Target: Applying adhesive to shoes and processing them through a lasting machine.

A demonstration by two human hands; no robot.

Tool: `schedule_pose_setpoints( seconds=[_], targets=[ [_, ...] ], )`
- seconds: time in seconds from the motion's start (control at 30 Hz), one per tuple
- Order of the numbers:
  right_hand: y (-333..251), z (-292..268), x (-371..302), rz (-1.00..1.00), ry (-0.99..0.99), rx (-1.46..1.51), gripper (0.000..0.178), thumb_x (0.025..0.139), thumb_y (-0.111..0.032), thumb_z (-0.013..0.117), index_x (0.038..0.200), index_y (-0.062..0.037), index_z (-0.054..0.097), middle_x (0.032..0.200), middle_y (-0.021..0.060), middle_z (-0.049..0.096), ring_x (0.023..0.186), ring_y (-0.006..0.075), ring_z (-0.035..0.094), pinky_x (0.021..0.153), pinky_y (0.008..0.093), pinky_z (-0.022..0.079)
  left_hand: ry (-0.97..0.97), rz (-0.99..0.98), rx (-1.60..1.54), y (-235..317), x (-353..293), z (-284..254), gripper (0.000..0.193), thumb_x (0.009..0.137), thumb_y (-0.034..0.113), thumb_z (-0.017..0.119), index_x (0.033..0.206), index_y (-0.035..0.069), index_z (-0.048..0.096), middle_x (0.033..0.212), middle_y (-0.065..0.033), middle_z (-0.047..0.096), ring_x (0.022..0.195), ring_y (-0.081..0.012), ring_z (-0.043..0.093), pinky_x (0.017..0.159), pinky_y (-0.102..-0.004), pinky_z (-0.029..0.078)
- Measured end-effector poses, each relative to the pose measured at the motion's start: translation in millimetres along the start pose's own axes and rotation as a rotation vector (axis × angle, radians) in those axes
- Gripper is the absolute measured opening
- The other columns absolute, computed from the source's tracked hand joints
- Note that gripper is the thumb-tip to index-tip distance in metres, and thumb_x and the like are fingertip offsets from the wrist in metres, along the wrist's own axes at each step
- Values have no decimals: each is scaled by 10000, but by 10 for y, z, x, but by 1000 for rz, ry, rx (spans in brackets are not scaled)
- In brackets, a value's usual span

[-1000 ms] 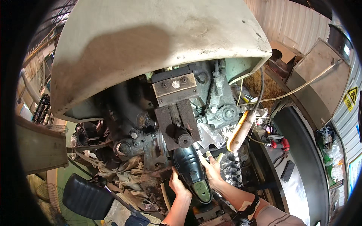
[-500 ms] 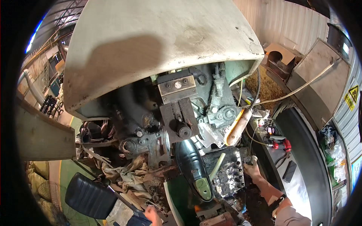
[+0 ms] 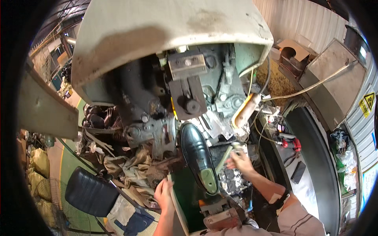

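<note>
A black leather shoe [image 3: 193,147] stands toe-up in the machine, with a pale green last [image 3: 207,180] showing in its opening. To its right, my right hand [image 3: 241,162] is beside a pale green rod [image 3: 223,160]. Its fingers are blurred, so any grip is unclear. A small pale knob-like piece [image 3: 235,144] shows just above those fingers. On the left, my left hand [image 3: 163,193] has its fingers apart and nothing visible in it, close to the pale edge of a green-sided panel [image 3: 178,204]. Above the shoe's toe is a dark metal block [image 3: 187,96] with a round bolt.
A large pale hood [image 3: 173,23] covers the machine head. A wooden-handled tool [image 3: 246,111] hangs at its right. Beyond lie a dark conveyor belt [image 3: 315,157], a red tool [image 3: 291,144] and a black phone [image 3: 298,172]. At left are a black chair [image 3: 90,191] and crumpled cloth [image 3: 136,163].
My right hand has moved left and up, closer to the rod and shoe. My left hand has come up and farther into view, beside the panel edge. The whole view has shifted slightly.
</note>
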State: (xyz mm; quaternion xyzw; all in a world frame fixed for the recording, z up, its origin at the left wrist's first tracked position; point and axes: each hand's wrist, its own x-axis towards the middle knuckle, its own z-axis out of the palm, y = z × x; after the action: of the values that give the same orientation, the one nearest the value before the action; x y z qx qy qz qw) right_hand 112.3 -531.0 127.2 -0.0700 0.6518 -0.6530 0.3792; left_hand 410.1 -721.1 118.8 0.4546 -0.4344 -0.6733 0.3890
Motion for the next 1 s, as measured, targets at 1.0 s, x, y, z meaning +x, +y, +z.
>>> schedule_pose_setpoints(
  seconds=[1.0],
  targets=[
    [-239,179,-724,-356,-88,-736,277,893,-200,726,1038,17,632,634,58,614,571,107,569,527,297,447,-212,594,472,383,-713,1285,941,835,467,743,1490,-65,327,1448,-424,367,1360,-522,381,1160,-488,305]
  ],
)
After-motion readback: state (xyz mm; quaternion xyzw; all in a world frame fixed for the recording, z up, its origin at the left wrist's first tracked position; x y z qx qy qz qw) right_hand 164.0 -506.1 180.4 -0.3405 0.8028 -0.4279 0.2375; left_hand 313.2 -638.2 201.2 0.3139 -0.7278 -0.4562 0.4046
